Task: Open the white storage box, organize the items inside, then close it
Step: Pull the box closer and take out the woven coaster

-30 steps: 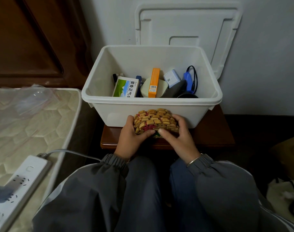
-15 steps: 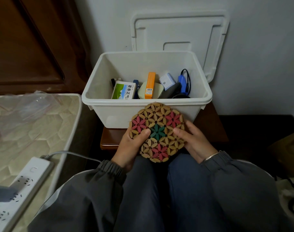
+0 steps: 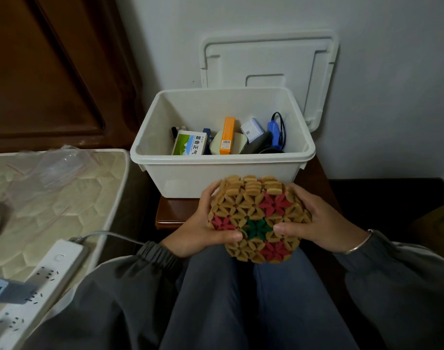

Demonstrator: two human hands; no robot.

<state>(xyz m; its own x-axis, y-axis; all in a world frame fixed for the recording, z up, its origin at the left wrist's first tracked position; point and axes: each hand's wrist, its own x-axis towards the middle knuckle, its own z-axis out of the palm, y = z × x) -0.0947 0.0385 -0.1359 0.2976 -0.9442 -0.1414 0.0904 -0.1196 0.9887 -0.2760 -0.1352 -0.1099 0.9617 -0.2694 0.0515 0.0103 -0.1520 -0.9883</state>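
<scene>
White storage box (image 3: 190, 173): stood open, lid (image 3: 268, 59) off, directly beyond the hands. Woven coaster (image 3: 256, 213) gripped between left hand (image 3: 203, 231) and right hand (image 3: 316, 223), both equally near.

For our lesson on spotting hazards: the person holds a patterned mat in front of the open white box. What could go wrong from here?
1. The left hand and right hand bend the mat; its small pieces might crack or pop loose.
2. The lid merely leans against the wall behind the white storage box; a nudge could topple it.
</scene>
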